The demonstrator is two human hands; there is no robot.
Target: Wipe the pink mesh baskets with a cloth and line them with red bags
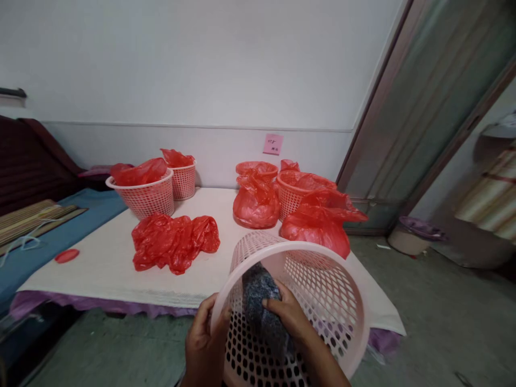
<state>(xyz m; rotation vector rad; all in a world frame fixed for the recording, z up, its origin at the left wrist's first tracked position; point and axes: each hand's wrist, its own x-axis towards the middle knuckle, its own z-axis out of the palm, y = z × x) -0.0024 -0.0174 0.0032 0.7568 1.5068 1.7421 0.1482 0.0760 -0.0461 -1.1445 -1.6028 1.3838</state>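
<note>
A pale pink plastic basket (365,301) with a perforated wall is tilted so that its mouth faces me, near the front edge of the table. My left hand (205,338) is closed on the left side of its rim. Inside the basket, my right hand (288,309) grips a dark grey, speckled cloth (260,293) and presses it against the inner wall. The cloth hangs down in the basket, partly covered by my fingers.
Crumpled red plastic bags (175,242) lie on the white-covered table (108,274). Bag-lined baskets (149,196) stand at the back left. Filled red bags (258,201) and more baskets (288,193) are at the back right. A waste bin (411,239) stands on the floor.
</note>
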